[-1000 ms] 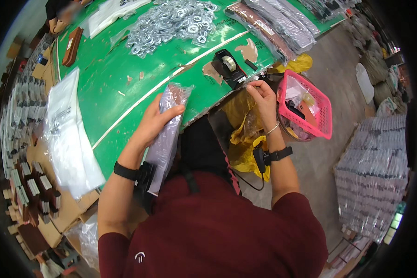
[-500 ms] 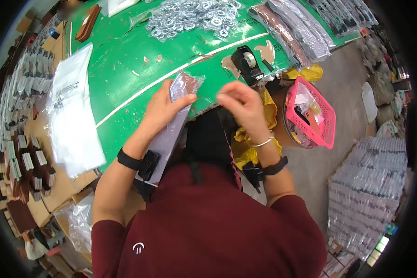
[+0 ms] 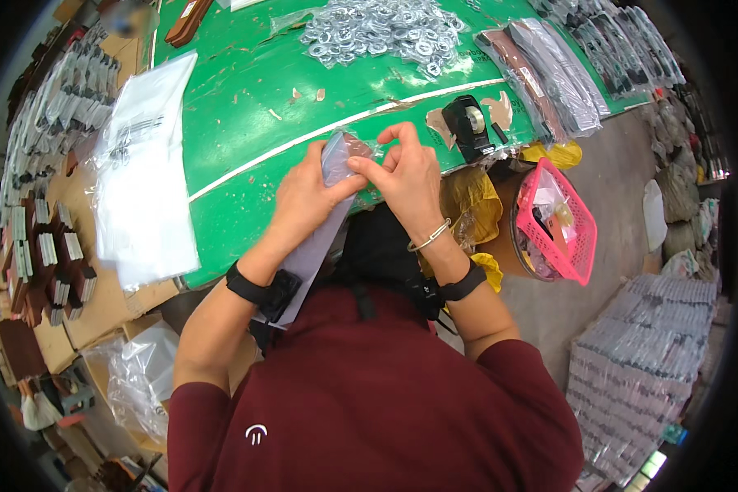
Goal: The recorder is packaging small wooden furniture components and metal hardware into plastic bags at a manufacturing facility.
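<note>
My left hand (image 3: 303, 197) is closed round a long flat strip (image 3: 323, 239) in a clear plastic bag. The strip is greyish lavender on its visible face, with a brown patch (image 3: 356, 149) near its far end. It slants from the green table's edge back toward my body, its near end beside my left wrist. At the far end my right hand (image 3: 412, 182) pinches the loose plastic between thumb and curled fingers, the index finger raised and bent. The exact spot of the pinch is partly hidden by the fingers.
On the green table (image 3: 246, 135) lie a pile of small bagged metal rings (image 3: 385, 34), a black tape dispenser (image 3: 467, 129), bagged long pieces (image 3: 541, 78) and flat clear bags (image 3: 148, 176). A pink basket (image 3: 580, 238) stands right of the table; bagged stacks (image 3: 640, 369) rise behind it.
My right hand has moved left onto the far end of the bag and now pinches it. My left hand still holds the strip. The view has shifted slightly.
</note>
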A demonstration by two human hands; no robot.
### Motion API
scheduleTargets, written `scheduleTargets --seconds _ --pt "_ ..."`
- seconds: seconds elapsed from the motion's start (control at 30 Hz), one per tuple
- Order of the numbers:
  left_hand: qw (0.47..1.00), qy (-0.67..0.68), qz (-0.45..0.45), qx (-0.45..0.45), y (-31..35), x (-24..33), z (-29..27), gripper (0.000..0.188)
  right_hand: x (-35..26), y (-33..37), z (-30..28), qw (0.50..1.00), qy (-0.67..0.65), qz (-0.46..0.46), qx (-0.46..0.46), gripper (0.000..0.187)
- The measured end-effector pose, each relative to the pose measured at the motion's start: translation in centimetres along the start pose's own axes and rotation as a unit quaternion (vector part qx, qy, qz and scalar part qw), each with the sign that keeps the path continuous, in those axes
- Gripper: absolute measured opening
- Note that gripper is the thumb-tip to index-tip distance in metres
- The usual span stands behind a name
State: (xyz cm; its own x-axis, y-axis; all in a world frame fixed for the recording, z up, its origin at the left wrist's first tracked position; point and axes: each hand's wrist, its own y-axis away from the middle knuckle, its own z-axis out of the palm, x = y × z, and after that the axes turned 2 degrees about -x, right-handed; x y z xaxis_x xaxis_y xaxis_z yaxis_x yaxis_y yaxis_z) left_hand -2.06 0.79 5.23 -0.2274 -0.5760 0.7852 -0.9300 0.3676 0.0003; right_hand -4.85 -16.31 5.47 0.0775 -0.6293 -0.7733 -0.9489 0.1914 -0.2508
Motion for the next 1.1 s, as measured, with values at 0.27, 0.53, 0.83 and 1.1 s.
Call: scheduleTargets --seconds 0.27,0.53,0.83,1.1 --pt "0.949 0.308 -0.001 -0.059 0.6 -1.4 -2.4 0.071 -0.6 -0.8 1.4 0.983 -0.164 0.063 -0.047 0.061" --pt "0.874 0.418 -0.116 -0.219 2.6 0.2 -6.4 0.069 1.5 -0.1 5.0 0.913 -0.399 -0.042 -0.073 0.064" --pt "0.978 0.196 -0.013 -0.064 1.8 -1.1 -5.0 0.063 -2.3 -4.0 2.9 0.927 -0.304 -0.049 -0.215 0.07" --pt "0.995 0.022 -0.008 -0.096 -9.7 -4.1 -6.6 0.102 0.9 -6.1 -0.8 0.937 -0.35 0.001 0.022 0.051"
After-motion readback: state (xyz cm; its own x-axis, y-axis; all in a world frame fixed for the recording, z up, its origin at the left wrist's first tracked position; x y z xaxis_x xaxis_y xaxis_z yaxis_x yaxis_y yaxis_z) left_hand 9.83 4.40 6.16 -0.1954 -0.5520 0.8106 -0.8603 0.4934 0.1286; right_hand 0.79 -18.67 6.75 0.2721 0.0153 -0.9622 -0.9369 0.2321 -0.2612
